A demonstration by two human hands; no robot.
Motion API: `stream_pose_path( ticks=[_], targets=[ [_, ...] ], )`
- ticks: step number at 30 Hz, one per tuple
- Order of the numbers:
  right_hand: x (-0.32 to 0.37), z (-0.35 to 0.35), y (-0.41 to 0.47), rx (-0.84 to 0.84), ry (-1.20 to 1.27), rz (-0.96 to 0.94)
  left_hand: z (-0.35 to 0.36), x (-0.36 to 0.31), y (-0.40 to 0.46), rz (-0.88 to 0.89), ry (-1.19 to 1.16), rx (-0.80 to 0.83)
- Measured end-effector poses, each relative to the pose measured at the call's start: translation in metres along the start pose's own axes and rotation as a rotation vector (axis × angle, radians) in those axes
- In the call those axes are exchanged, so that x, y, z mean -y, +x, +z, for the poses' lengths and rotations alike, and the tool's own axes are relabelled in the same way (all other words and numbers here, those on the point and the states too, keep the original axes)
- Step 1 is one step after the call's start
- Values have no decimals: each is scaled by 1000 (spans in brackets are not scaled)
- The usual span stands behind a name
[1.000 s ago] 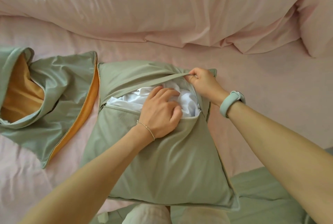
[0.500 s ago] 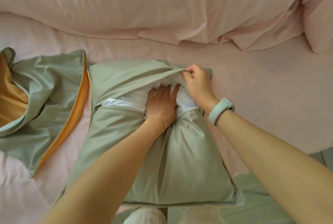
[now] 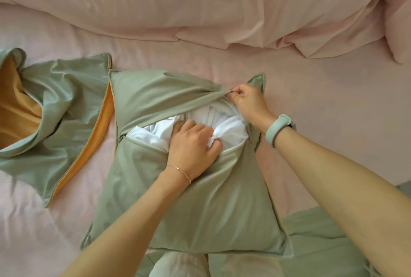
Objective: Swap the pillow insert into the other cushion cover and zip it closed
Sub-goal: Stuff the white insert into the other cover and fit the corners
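Since a moment ago the left hand (image 3: 193, 143) has gone from lying flat to bunching up, fingers clenched into the white pillow insert (image 3: 231, 131) showing through the gaping zip opening. The right hand (image 3: 248, 104) still pinches the far flap's edge at the right corner, lifted. The green cushion cover (image 3: 200, 198) lies mid-bed on the pink sheet (image 3: 333, 109); the empty orange-lined cover (image 3: 57, 107) sits just beside its left edge. Open sheet lies right and far, up to the bunched duvet (image 3: 200, 3).

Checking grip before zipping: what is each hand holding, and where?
Left hand grips the white insert at its bunched exposed middle; right hand pinches the cushion cover at its opening's upper edge.
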State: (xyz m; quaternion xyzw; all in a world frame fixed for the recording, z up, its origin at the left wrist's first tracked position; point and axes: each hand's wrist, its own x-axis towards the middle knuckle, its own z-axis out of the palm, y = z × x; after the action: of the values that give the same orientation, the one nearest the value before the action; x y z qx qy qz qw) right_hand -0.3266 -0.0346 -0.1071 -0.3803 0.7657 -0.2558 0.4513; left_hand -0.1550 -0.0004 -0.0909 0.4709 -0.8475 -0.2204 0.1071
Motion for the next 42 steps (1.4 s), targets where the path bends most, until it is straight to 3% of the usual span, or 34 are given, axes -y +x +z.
stream_pose_path(
  ticks=[5,7,9,13,15,19,26,32,35,37,40,42],
  targets=[
    [12,-30,-11,50,-48,-161,-9,-17,1,181,164,-100],
    [13,-34,-17,32,-70,-120,-9,-20,2,402,163,-197],
    [11,-35,-21,36,11,-51,-3,-17,7,537,118,-140],
    [12,-28,-20,0,44,-27,18,-6,16,360,347,146],
    [12,-22,-21,-32,52,-22,28,-4,21,258,352,260],
    [4,-9,-25,-96,157,34,44,-7,27,173,379,211],
    [-5,-11,-27,-171,130,6,62,-9,22,280,367,50],
    [-9,3,-36,-160,67,7,25,-27,-14,9,104,24],
    [-10,3,-43,-207,-100,-112,-5,-33,-25,39,-32,41],
    [-4,3,-49,-234,-240,-268,-21,-22,-33,108,-115,-47],
    [21,17,-55,-172,-451,-614,-32,12,-44,95,80,-307],
    [38,34,-53,-130,-626,-822,-32,30,-53,30,132,-354]
  ],
)
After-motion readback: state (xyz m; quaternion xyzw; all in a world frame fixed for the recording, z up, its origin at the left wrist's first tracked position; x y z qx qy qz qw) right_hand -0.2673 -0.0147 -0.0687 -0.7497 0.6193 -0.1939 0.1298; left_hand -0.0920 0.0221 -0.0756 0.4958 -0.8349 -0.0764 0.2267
